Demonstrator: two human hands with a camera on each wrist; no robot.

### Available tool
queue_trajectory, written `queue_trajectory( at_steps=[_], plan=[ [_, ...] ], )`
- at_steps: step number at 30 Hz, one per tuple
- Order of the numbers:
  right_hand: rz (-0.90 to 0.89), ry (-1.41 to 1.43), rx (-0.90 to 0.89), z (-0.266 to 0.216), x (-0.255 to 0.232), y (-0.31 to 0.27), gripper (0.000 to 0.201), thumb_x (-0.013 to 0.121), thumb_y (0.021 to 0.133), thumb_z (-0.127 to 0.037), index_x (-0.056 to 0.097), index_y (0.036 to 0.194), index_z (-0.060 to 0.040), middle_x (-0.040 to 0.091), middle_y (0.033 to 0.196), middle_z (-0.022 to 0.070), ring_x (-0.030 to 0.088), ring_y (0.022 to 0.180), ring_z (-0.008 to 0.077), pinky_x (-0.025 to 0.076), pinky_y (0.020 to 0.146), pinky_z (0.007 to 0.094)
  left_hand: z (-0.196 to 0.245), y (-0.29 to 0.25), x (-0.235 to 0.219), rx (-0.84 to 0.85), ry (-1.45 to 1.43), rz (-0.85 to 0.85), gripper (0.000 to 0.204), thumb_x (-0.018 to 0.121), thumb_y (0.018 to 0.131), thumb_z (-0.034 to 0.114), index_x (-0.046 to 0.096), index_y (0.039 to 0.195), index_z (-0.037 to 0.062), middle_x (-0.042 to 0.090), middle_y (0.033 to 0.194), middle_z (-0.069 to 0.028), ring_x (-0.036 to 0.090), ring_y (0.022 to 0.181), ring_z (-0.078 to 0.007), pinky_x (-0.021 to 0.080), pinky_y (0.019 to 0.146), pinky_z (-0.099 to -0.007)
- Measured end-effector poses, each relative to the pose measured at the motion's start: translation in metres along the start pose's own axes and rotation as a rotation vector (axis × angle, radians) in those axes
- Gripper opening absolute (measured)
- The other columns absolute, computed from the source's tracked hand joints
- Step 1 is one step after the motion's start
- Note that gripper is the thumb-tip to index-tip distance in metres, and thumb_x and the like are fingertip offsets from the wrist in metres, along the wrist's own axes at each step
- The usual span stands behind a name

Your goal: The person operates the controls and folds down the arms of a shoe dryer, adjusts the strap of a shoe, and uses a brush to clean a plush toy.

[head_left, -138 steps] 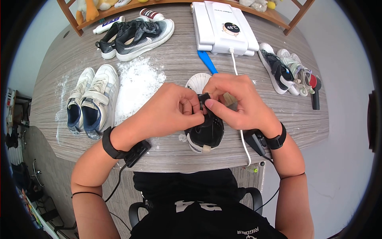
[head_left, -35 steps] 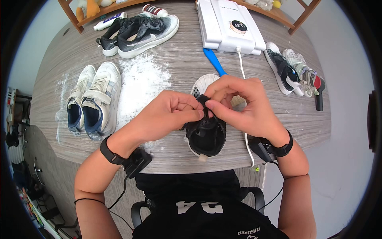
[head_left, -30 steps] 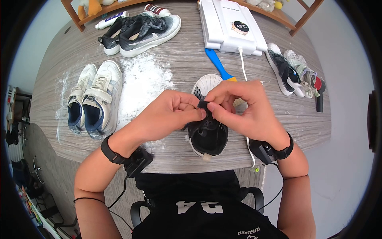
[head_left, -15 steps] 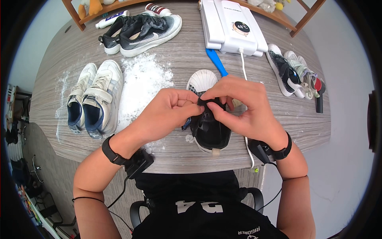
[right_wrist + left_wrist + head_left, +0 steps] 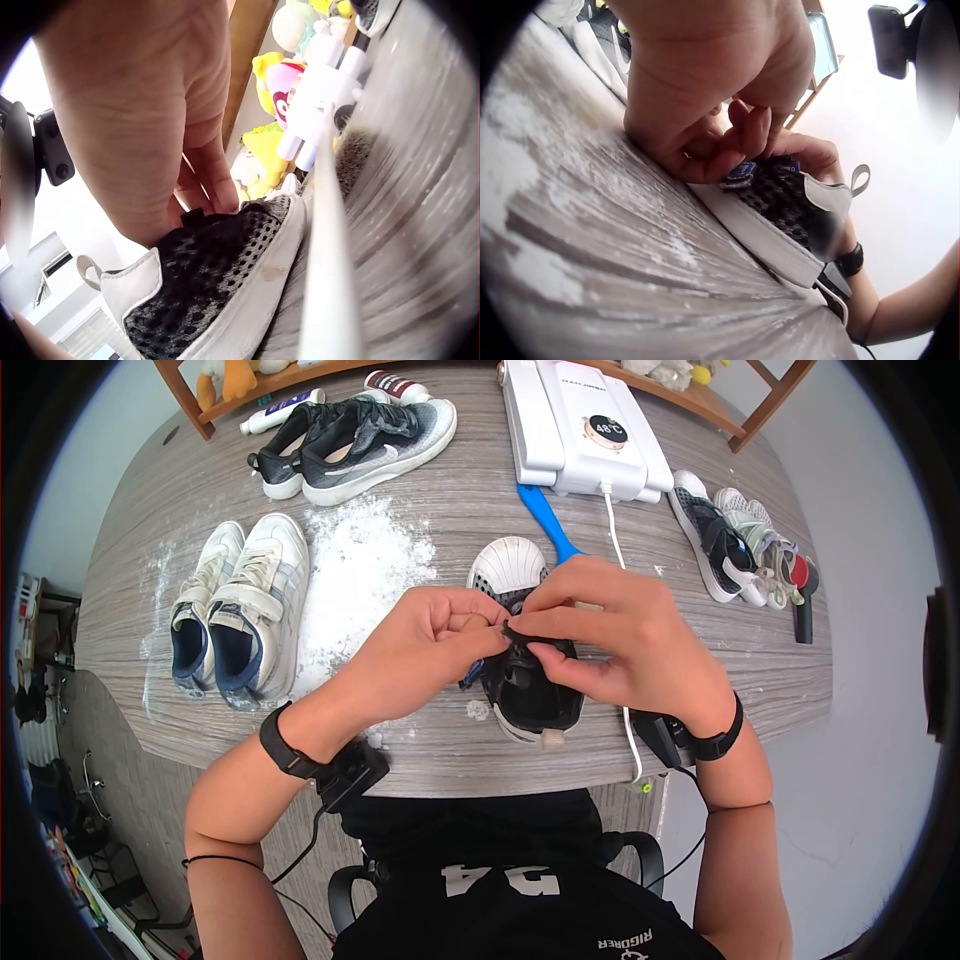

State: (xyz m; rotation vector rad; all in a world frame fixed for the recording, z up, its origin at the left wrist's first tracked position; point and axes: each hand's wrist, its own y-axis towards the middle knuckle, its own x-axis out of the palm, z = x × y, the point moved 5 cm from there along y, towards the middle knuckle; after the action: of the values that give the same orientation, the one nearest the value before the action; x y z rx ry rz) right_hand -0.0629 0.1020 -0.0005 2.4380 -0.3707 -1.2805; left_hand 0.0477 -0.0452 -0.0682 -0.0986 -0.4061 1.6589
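A black mesh and white sneaker [image 5: 508, 563] stands on the table, its toe pointing away from the person. Above its opening, my left hand [image 5: 420, 645] pinches a dark strap [image 5: 514, 632] between thumb and forefinger. From the other side my right hand [image 5: 625, 640] has its forefinger on that strap, with the thumb just below. The left wrist view catches a blue-labelled tab [image 5: 739, 175] beneath the left fingers. In the right wrist view, a short black loop [image 5: 193, 217] stands up at the sneaker's edge beside the fingers. The strap's far end is hidden by the right fingers.
White powder [image 5: 365, 580] covers the table left of the sneaker, beside white velcro shoes [image 5: 262, 575]. Dark sneakers [image 5: 375, 450], a white appliance [image 5: 590, 425] and a blue-handled brush [image 5: 545, 520] lie farther back. A white cable [image 5: 613, 530] runs past the right hand.
The strap, raised between both hands earlier, now lies lower over the sneaker. The sneaker has turned slightly, heel to the right. My right fingers have shifted and spread along the strap.
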Motion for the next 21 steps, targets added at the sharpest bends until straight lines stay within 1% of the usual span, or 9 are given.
queue_trajectory(
  at_steps=[1, 3, 7, 11, 13, 15, 19, 20, 21],
  plan=[
    [0.0, 0.001, 0.0, 0.0, 0.0, 0.0, 0.024, 0.083, 0.077, 0.0, 0.076, 0.1, -0.0016, 0.071, 0.099, 0.0088, 0.07, 0.09, 0.0306, 0.059, 0.075, 0.0388, -0.001, 0.0, 0.0, 0.0, -0.017, 0.0, 0.014, 0.068, 0.099, 0.009, 0.072, 0.111, 0.003, 0.056, 0.071, 0.0097, 0.041, 0.058, 0.0005, 0.028, 0.053, -0.0202],
    [-0.008, -0.036, -0.054, -0.002, -0.001, 0.0, 0.023, 0.082, 0.076, 0.002, 0.076, 0.099, -0.0014, 0.072, 0.099, 0.0085, 0.07, 0.092, 0.03, 0.059, 0.076, 0.0397, -0.002, 0.001, 0.0, 0.005, -0.01, -0.003, 0.013, 0.068, 0.099, 0.009, 0.072, 0.111, 0.0035, 0.056, 0.071, 0.0098, 0.041, 0.058, 0.0008, 0.028, 0.053, -0.0198],
    [-0.034, -0.058, -0.067, -0.004, -0.001, -0.001, 0.024, 0.081, 0.075, 0.002, 0.075, 0.099, -0.0017, 0.072, 0.099, 0.0083, 0.07, 0.094, 0.0295, 0.06, 0.078, 0.0403, -0.003, 0.002, -0.001, -0.011, -0.01, -0.023, 0.011, 0.069, 0.1, 0.01, 0.072, 0.108, 0.0048, 0.056, 0.071, 0.0104, 0.04, 0.058, 0.002, 0.027, 0.052, -0.0193],
    [-0.085, -0.118, -0.065, -0.01, -0.002, -0.003, 0.025, 0.081, 0.075, 0.001, 0.074, 0.099, -0.0013, 0.07, 0.104, 0.0074, 0.069, 0.099, 0.0286, 0.061, 0.079, 0.0401, -0.003, 0.002, -0.001, -0.009, 0.021, -0.029, 0.008, 0.069, 0.101, 0.01, 0.071, 0.107, 0.0052, 0.055, 0.071, 0.0114, 0.039, 0.058, 0.0029, 0.025, 0.051, -0.0192],
    [-0.099, -0.136, -0.067, -0.012, -0.002, -0.003, 0.025, 0.082, 0.075, 0.001, 0.074, 0.099, -0.0012, 0.069, 0.107, 0.007, 0.069, 0.1, 0.0282, 0.061, 0.079, 0.0399, -0.004, 0.003, -0.001, 0.011, 0.003, -0.051, 0.006, 0.069, 0.102, 0.009, 0.071, 0.105, 0.0053, 0.052, 0.07, 0.0131, 0.037, 0.058, 0.0035, 0.025, 0.051, -0.0195],
    [-0.105, -0.181, -0.065, -0.012, -0.002, -0.005, 0.023, 0.082, 0.076, 0.0, 0.074, 0.097, -0.0008, 0.066, 0.109, 0.0058, 0.068, 0.099, 0.0275, 0.06, 0.078, 0.0397, -0.002, 0.002, 0.001, -0.003, 0.021, -0.037, 0.005, 0.07, 0.102, 0.009, 0.071, 0.105, 0.0052, 0.049, 0.069, 0.0137, 0.035, 0.058, 0.0035, 0.024, 0.051, -0.0197],
    [-0.119, -0.188, -0.059, -0.014, -0.002, -0.002, 0.023, 0.082, 0.075, -0.001, 0.074, 0.096, -0.0006, 0.063, 0.106, 0.0056, 0.066, 0.098, 0.0267, 0.06, 0.077, 0.0399, -0.005, 0.003, -0.001, 0.007, 0.03, -0.045, 0.004, 0.07, 0.102, 0.008, 0.07, 0.103, 0.0046, 0.042, 0.067, 0.0146, 0.032, 0.057, 0.0033, 0.023, 0.05, -0.0203],
    [-0.12, -0.184, -0.054, -0.014, -0.002, -0.002, 0.022, 0.082, 0.075, -0.001, 0.074, 0.096, -0.0005, 0.062, 0.104, 0.0056, 0.066, 0.097, 0.0264, 0.059, 0.077, 0.0397, -0.003, 0.002, -0.001, 0.006, 0.03, -0.044, 0.004, 0.07, 0.102, 0.008, 0.07, 0.103, 0.0046, 0.042, 0.067, 0.0146, 0.032, 0.057, 0.0033, 0.023, 0.05, -0.0203],
    [-0.12, -0.18, -0.047, -0.014, -0.002, -0.003, 0.022, 0.082, 0.075, -0.001, 0.074, 0.096, -0.0005, 0.061, 0.103, 0.0057, 0.065, 0.097, 0.0261, 0.059, 0.076, 0.0396, 0.0, 0.001, 0.0, -0.003, 0.022, -0.033, 0.004, 0.07, 0.1, 0.007, 0.07, 0.101, 0.0027, 0.045, 0.067, 0.0131, 0.035, 0.058, 0.0024, 0.026, 0.052, -0.0208]
  ],
)
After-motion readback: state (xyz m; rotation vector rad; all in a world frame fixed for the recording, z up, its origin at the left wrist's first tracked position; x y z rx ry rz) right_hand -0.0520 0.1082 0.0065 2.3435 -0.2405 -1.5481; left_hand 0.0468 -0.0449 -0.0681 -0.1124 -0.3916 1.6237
